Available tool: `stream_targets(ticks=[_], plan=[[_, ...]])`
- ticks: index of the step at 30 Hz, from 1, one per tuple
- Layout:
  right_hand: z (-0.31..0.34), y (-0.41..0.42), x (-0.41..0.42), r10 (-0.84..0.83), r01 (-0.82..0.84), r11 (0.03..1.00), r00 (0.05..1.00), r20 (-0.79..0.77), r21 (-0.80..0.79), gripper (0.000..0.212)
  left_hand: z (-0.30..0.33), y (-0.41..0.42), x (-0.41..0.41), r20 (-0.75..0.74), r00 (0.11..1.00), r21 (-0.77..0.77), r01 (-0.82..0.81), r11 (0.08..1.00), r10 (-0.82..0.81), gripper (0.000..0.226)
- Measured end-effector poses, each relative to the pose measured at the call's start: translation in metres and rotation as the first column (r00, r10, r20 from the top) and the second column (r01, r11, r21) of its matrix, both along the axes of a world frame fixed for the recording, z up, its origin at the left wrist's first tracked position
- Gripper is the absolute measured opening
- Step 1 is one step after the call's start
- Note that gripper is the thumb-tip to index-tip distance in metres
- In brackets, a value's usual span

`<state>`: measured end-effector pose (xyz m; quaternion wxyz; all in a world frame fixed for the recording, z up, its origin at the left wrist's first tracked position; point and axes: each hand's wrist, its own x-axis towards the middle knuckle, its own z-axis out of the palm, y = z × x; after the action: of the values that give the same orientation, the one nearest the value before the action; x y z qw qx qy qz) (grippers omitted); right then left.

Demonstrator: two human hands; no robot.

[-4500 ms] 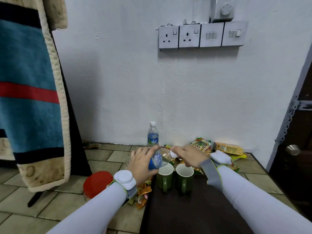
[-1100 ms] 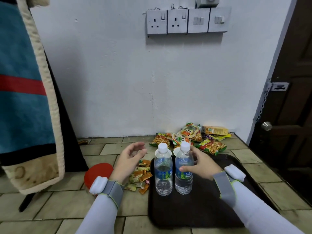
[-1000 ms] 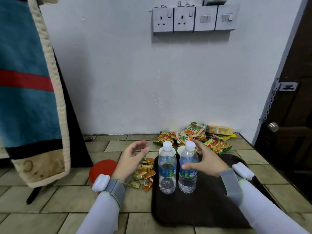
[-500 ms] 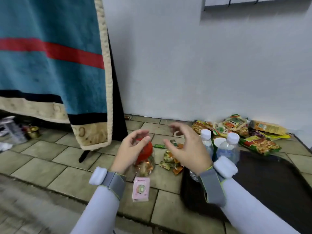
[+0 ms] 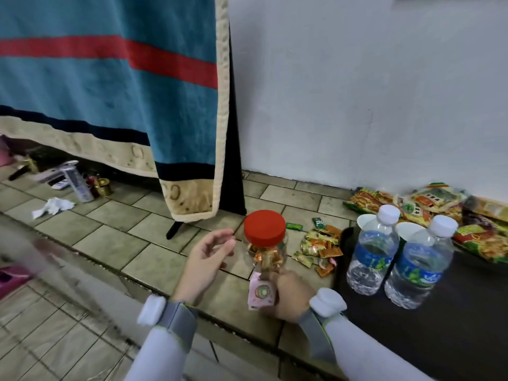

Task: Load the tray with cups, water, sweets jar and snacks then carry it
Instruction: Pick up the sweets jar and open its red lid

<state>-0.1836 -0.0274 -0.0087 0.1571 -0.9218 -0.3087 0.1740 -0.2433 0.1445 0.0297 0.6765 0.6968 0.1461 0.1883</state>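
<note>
while right hand [image 5: 288, 296] grips jar [image 5: 265, 240]

Right hand [image 5: 288, 294] has dropped to the sweets jar [image 5: 266, 243] base — left hand [image 5: 204, 264] drawn back, fingers loose.

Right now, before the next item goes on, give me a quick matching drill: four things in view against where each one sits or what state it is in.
Things:
1. sweets jar
2. water bottles
3. snack packets
4. left hand

Places or states:
A. standing upright on the dark tray
B. piled on the floor tiles against the wall
C. open, holding nothing, beside the jar
D. held low down by the right hand, red lid on

Pairs: 1-D, 2-A, 3-B, 4-C
</note>
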Motion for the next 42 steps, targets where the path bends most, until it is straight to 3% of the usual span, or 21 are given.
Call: stream_targets(ticks=[5,9,14,21,32,38,42], plan=[[0.014,-0.018,-0.001,-0.028,0.023,0.997,0.997,0.065,0.073,0.061,0.008,-0.008,0.014,0.04,0.998,0.017,0.057,0.998,-0.058,0.02],[0.012,-0.054,-0.006,-0.157,0.153,0.968,0.988,0.006,0.199,0.068,0.018,-0.024,0.034,0.092,0.984,0.035,0.153,0.988,-0.156,0.02],[0.012,-0.115,-0.011,-0.333,0.331,0.927,0.943,-0.016,0.175,0.081,0.022,-0.056,0.061,0.108,0.96,0.01,0.26,0.966,-0.26,0.021],[0.009,-0.17,-0.01,-0.45,0.452,0.887,0.892,-0.044,0.093,0.078,0.017,-0.086,0.08,0.117,0.912,-0.023,0.397,0.917,-0.392,0.02],[0.013,-0.177,-0.009,-0.456,0.456,0.89,0.89,-0.011,-0.016,0.085,0.013,-0.09,0.084,0.088,0.9,-0.026,0.431,0.902,-0.428,0.022],[0.052,-0.128,-0.01,-0.371,0.349,0.925,0.915,0.16,0.148,0.064,0.014,-0.068,0.078,0.09,0.932,-0.03,0.356,0.934,-0.352,0.021],[0.074,-0.085,0.002,-0.319,0.264,0.924,0.931,0.176,0.275,0.049,0.015,-0.049,0.069,0.107,0.949,0.0,0.299,0.954,-0.297,0.02]])
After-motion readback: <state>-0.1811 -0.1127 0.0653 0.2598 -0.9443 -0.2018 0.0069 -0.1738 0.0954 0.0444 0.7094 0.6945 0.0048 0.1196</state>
